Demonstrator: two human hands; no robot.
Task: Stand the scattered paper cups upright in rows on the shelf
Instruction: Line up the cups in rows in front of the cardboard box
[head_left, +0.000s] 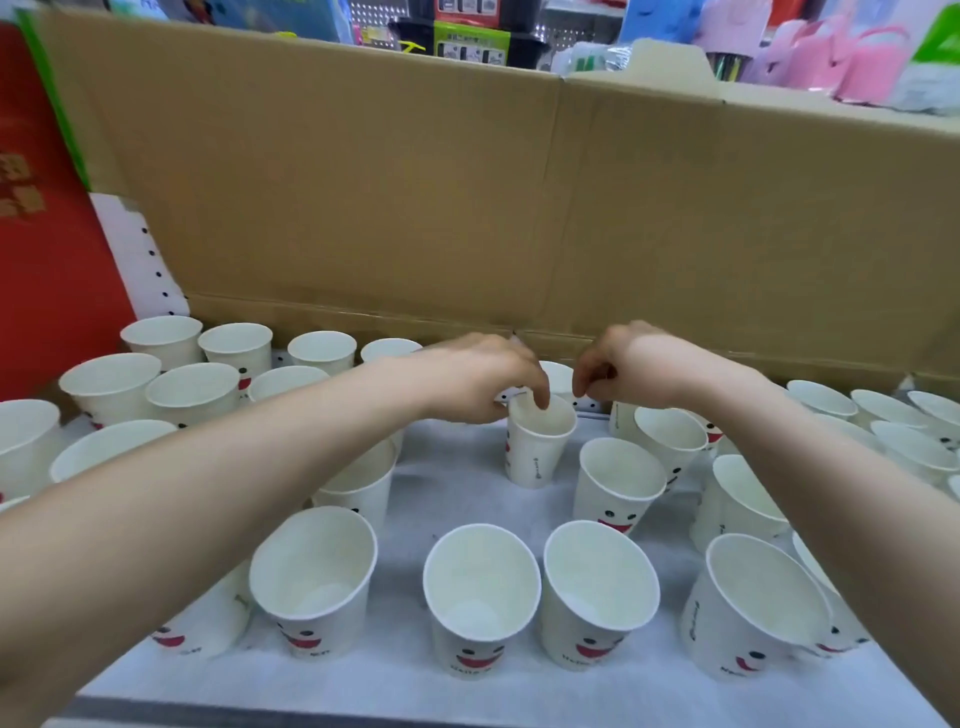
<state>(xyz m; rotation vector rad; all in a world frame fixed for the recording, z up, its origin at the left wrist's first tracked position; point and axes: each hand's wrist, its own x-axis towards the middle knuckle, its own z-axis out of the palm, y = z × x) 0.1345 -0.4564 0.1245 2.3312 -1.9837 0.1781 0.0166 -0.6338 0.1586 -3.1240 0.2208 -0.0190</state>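
Centrally, the left hand (483, 384) pinches the rim of an upright paper cup (535, 457) on the shelf (457, 483), one finger inside it. Just to its right, the right hand (623, 374) hovers, fingers curled, nothing visible in them. More cups (480, 597) stand upright all around.

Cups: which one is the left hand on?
The upright cup mid-shelf: the left hand pinches its rim, a finger inside. Others have none.
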